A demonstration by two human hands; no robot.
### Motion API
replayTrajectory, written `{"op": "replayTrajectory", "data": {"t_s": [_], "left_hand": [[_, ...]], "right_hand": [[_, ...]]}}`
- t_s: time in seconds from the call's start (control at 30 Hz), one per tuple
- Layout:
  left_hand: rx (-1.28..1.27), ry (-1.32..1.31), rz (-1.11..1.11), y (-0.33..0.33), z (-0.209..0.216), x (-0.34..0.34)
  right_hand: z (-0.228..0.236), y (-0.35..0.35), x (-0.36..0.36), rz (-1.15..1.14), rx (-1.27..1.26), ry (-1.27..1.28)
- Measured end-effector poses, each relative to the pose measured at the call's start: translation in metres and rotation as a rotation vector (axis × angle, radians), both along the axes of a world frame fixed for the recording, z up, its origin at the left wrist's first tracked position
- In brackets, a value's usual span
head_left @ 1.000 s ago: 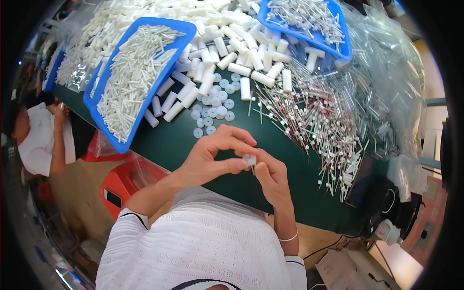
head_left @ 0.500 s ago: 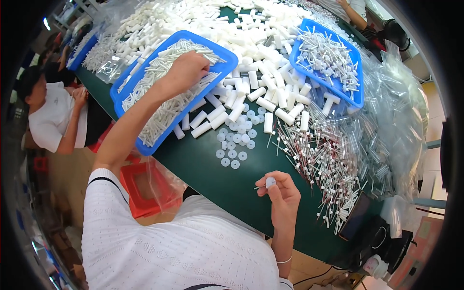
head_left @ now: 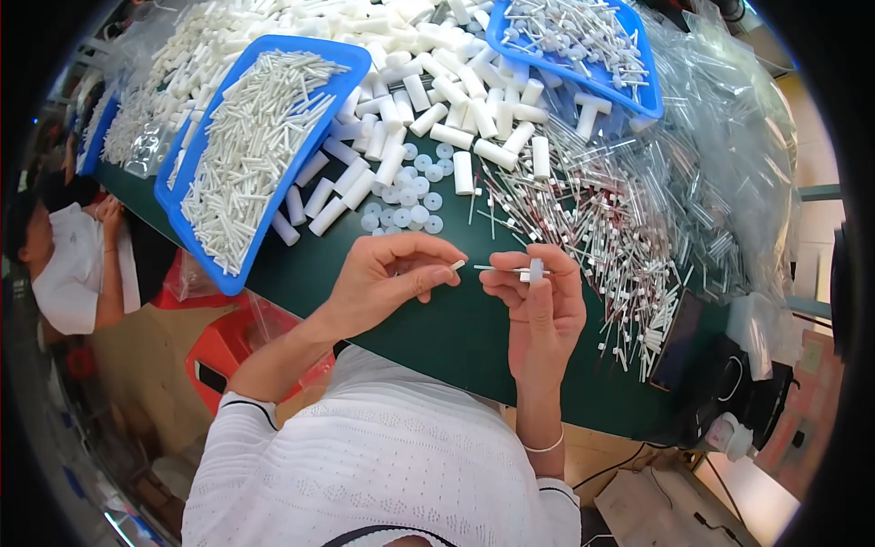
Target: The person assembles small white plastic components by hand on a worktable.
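Over the table's near edge, my left hand point(head_left: 369, 278) pinches a short thin white tube point(head_left: 458, 264) between thumb and fingers. Facing it, my right hand point(head_left: 547, 319) grips a thin rod point(head_left: 492, 268) pointing left, with a translucent disc point(head_left: 536, 270) around it. A small gap separates the tube from the rod's tip. Just beyond my hands lie several loose translucent discs point(head_left: 402, 217) with small centre holes. At left, a blue tray point(head_left: 357, 64) is full of thin white tubes point(head_left: 251, 128) like the one I hold.
Thick white cylinders point(head_left: 328, 217) pile across the far table. A second blue tray point(head_left: 652, 102) holds rods with discs. Right of my hands spread thin rods with white pieces point(head_left: 620, 264), beside clear plastic bags point(head_left: 720, 137). A red stool point(head_left: 214, 351) and a seated person point(head_left: 77, 255) are at left.
My left hand has left the blue tray and come back near my right hand with a white tube. My right hand has turned the rod and disc and risen slightly.
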State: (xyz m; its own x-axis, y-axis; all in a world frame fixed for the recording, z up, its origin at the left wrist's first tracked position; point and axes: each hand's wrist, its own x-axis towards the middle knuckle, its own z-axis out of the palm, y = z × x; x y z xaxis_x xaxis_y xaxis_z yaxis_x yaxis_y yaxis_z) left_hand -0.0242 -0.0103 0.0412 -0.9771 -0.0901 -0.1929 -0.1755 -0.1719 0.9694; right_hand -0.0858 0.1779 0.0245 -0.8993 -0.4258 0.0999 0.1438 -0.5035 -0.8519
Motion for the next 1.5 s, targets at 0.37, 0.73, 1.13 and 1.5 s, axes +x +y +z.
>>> {"op": "replayTrajectory", "data": {"t_s": [0.37,0.73,1.13,1.5], "left_hand": [[-0.062,0.038,0.009,0.018,-0.022,0.003],[-0.619,0.3,-0.004,0.017,-0.012,-0.002],[-0.745,0.446,-0.212,0.014,0.001,-0.009],[-0.187,0.009,-0.399,-0.008,0.018,-0.073]], "right_hand": [[-0.008,0.012,0.007,-0.006,0.015,-0.026],[-0.006,0.016,0.012,0.003,0.001,-0.019],[-0.014,0.023,0.012,0.048,0.555,0.119],[-0.015,0.035,0.003,0.056,0.469,0.05]]}}
